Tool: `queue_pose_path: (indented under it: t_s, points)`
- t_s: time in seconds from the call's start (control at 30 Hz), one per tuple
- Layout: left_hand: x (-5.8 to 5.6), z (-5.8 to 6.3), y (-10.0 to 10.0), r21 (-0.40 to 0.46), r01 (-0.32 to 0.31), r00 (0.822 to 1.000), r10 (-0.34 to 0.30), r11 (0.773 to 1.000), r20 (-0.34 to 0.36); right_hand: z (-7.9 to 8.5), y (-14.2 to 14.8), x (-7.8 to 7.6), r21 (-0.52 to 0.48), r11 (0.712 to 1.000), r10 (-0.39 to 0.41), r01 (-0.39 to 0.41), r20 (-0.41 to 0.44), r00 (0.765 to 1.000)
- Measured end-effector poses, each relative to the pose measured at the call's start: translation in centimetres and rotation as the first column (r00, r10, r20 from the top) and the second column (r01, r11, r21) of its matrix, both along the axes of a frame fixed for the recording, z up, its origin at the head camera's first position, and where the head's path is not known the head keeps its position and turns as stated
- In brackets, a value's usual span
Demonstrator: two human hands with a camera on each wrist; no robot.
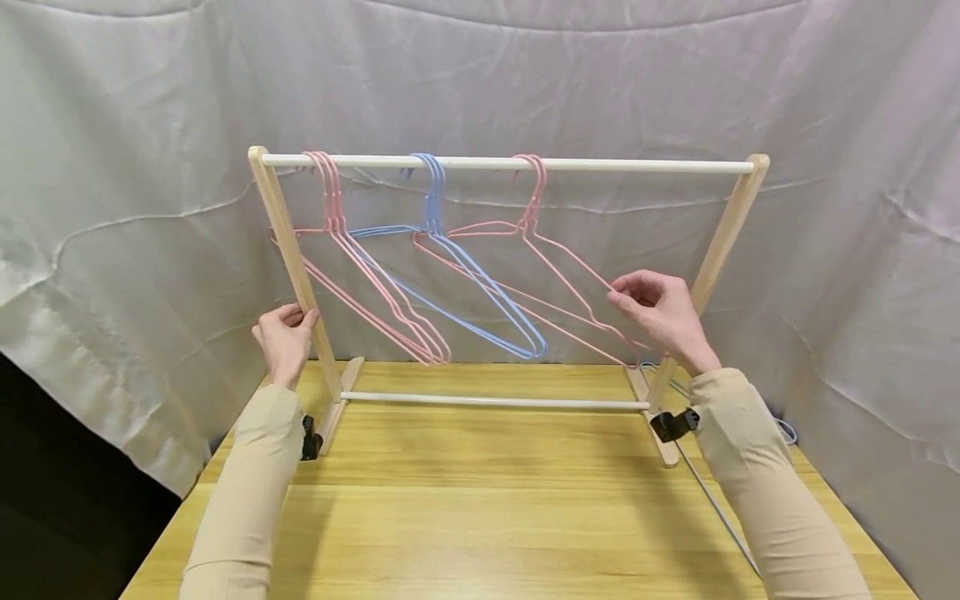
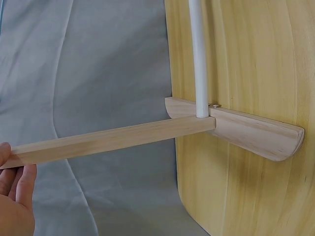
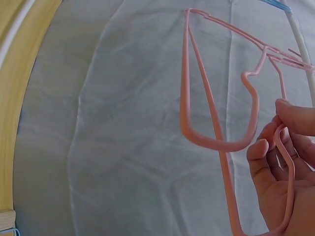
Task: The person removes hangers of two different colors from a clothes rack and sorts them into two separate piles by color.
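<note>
A wooden garment rack with a white top rail stands on the table. My left hand grips its left upright partway up, thumb on one side and fingers on the other. At the right, my right hand pinches the sloping arm of a pink hanger, whose hook is still over the rail. A second pink hanger hangs just beside it. Several blue hangers hang together mid-rail, and a bunch of pink hangers hangs near the left upright.
A white lower bar joins the rack's two wooden feet. On the wooden table, a thin blue-grey cable runs along the right side, under my right forearm. Grey cloth hangs behind and on both sides.
</note>
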State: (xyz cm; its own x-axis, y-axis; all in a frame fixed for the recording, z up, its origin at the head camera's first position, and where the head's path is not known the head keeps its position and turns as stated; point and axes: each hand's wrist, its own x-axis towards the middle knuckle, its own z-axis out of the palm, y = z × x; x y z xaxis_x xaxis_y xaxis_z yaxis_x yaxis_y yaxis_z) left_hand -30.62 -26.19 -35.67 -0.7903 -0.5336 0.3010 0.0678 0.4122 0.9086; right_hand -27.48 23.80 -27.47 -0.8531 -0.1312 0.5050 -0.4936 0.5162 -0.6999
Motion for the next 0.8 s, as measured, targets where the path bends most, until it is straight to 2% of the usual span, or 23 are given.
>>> queue_pose_path:
  t_s: [0.5, 0.8]
  points:
    - [0.0, 0.1, 0.0, -0.008, 0.001, 1.000, -0.001, 1.000, 0.005, 0.2, 0.7, 0.9, -0.010, 0.999, -0.054, 0.054, -0.040, 0.998]
    - [0.0, 0.0, 0.0, -0.015, 0.003, 1.000, -0.003, 1.000, -0.005, 0.2, 1.3, 1.3, -0.071, 0.996, -0.062, 0.058, -0.058, 0.996]
